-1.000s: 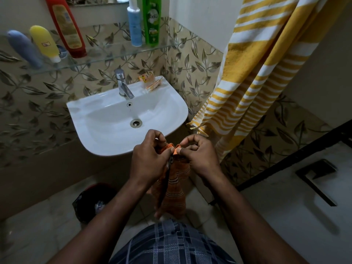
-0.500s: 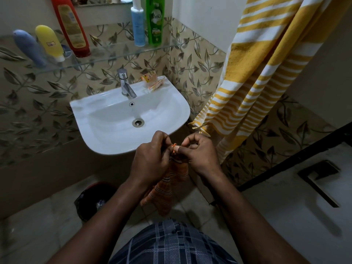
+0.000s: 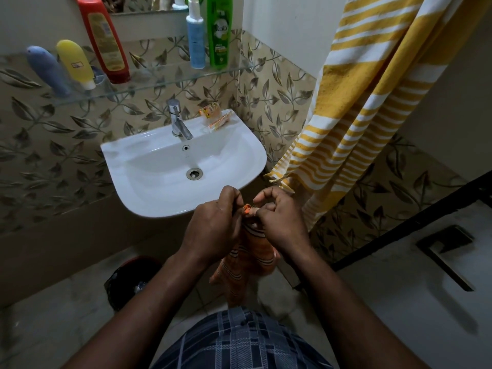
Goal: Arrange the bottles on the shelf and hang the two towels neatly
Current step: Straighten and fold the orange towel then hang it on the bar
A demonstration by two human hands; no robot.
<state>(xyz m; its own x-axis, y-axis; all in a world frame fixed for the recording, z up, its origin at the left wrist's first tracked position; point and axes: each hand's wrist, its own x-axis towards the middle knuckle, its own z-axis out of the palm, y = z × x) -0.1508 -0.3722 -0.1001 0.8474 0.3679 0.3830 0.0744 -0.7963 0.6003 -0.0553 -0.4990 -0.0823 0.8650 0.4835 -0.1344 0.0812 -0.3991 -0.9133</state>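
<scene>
An orange striped towel [image 3: 246, 262] hangs bunched below my hands, in front of the sink. My left hand [image 3: 213, 227] and my right hand [image 3: 279, 222] both pinch its top edge, close together. A yellow and white striped towel [image 3: 367, 89] hangs on the right wall. On the glass shelf [image 3: 165, 79] stand a blue bottle [image 3: 48, 70], a yellow bottle [image 3: 76, 63], a red bottle [image 3: 105, 39], a light blue spray bottle [image 3: 196, 38] and a green bottle [image 3: 220, 30].
A white sink [image 3: 239, 166] with a chrome tap [image 3: 178, 123] sits below the shelf, orange sachets [image 3: 214, 117] on its back rim. A dark bin [image 3: 130, 280] stands on the floor at left. A black door frame [image 3: 412, 219] and handle [image 3: 447, 251] are at right.
The towel has bunched up and swung a little between my hands, which stay together at its top edge. The view has shifted slightly.
</scene>
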